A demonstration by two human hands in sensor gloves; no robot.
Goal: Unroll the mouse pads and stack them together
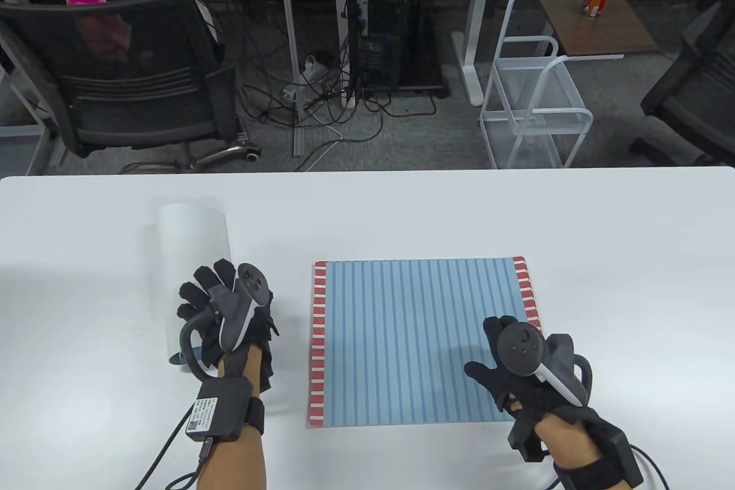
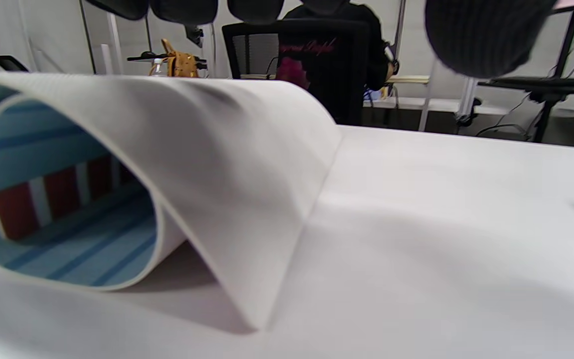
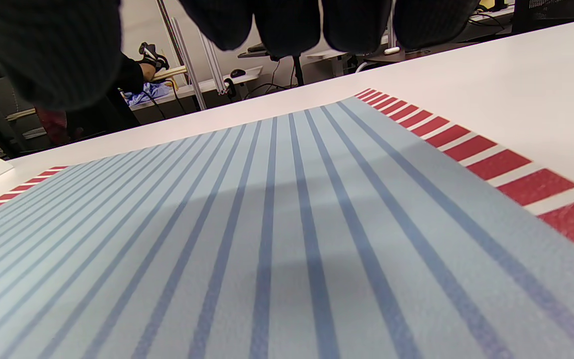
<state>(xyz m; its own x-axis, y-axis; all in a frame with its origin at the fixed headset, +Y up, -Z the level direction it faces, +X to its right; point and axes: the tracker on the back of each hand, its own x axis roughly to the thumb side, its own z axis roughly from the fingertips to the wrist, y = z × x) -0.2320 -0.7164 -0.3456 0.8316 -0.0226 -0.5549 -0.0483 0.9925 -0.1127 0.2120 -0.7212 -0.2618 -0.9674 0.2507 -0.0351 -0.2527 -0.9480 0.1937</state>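
A rolled mouse pad (image 1: 192, 249) lies at the table's left, white backing outward. The left wrist view shows it as a loose curl (image 2: 227, 149) with blue stripes and red bars inside. My left hand (image 1: 209, 297) is over the roll's near end with fingers spread; I cannot tell if it touches. A second pad (image 1: 413, 335), blue-striped with red-and-white side borders, lies flat at the centre. My right hand (image 1: 494, 352) is open above its near right corner. In the right wrist view the fingertips (image 3: 287, 25) hang above the flat pad (image 3: 287, 224), apart from it.
The white table (image 1: 517, 214) stretches across the view, its far edge near mid-frame. Beyond it stand a black office chair (image 1: 132, 82) and a white wire cart (image 1: 537, 111). Cables trail from both wrists at the near edge.
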